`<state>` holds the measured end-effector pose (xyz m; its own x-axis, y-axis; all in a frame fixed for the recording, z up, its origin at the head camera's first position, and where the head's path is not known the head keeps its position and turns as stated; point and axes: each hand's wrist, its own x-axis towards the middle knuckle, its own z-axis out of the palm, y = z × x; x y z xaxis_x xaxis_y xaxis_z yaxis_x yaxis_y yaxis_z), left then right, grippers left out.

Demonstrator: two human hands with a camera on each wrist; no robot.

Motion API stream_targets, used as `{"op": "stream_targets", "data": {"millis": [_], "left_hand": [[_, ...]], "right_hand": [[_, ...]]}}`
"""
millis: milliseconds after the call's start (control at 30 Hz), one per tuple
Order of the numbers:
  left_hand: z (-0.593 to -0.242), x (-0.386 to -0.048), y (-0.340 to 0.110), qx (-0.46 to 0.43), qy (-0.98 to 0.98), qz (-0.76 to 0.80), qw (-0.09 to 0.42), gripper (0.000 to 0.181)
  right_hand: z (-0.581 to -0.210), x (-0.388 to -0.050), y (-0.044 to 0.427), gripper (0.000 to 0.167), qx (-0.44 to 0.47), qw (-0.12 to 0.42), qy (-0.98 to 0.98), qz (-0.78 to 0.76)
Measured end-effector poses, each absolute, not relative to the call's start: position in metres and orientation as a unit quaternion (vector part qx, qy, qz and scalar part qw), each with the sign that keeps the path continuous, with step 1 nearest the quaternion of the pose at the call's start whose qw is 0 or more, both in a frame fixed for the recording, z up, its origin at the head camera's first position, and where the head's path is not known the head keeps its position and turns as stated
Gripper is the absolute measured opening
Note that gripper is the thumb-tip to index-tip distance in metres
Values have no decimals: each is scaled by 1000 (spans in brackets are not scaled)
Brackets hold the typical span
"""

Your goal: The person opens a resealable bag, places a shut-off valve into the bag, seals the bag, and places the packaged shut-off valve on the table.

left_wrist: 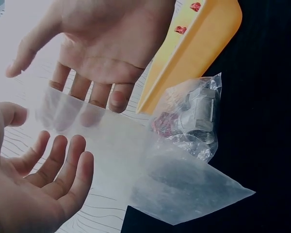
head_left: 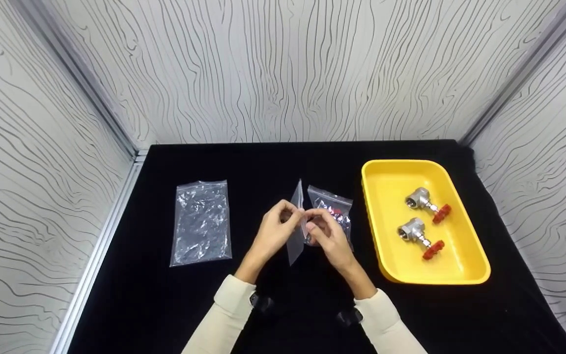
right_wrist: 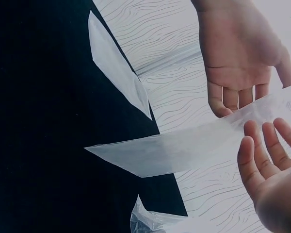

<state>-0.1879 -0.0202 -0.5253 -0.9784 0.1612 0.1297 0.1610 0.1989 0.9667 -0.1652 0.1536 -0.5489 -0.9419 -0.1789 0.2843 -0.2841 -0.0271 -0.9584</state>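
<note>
A clear plastic zip bag [head_left: 295, 248] hangs on edge between the two hands. My left hand [head_left: 273, 230] pinches it near the upper edge with thumb and index finger. From the other side my right hand [head_left: 331, 240] pinches the same bag close by. In the left wrist view the held bag [left_wrist: 174, 189] looks flat, with nothing visible inside. Just beyond the right hand lies another zip bag [head_left: 344, 204], partly covered by that hand. The left wrist view shows a metal valve [left_wrist: 199, 114] with a red handle inside this second bag.
A flat clear zip bag [head_left: 202, 223] lies on the black cloth [head_left: 258, 167] at left. On the right stands a yellow tray [head_left: 465, 268] with two metal valves, an upper valve [head_left: 419, 197] and a lower valve [head_left: 414, 231], both red-handled. Patterned panels [head_left: 283, 73] enclose the table.
</note>
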Motion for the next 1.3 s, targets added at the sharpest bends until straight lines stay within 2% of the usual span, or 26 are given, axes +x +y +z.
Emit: {"op": "stream_targets", "data": {"millis": [233,633,867,1133,1300], "left_hand": [[-529,-185,-19,118,770,626,23,17],[-534,-182,-20,134,772,620,38,10],[-538,-183,-21,183,776,603,13,16],[-540,-183,-22,229,797,559,10,16],[-540,-183,-26,255,826,504,0,25]], "right_hand": [[-550,-169,154,25,116,45,-701,703],[-549,-171,153,36,86,43,-702,705],[-551,-172,154,39,80,78,-734,669],[-551,-172,153,32,76,60,-739,666],[-552,-172,155,29,80,63,-746,659]]}}
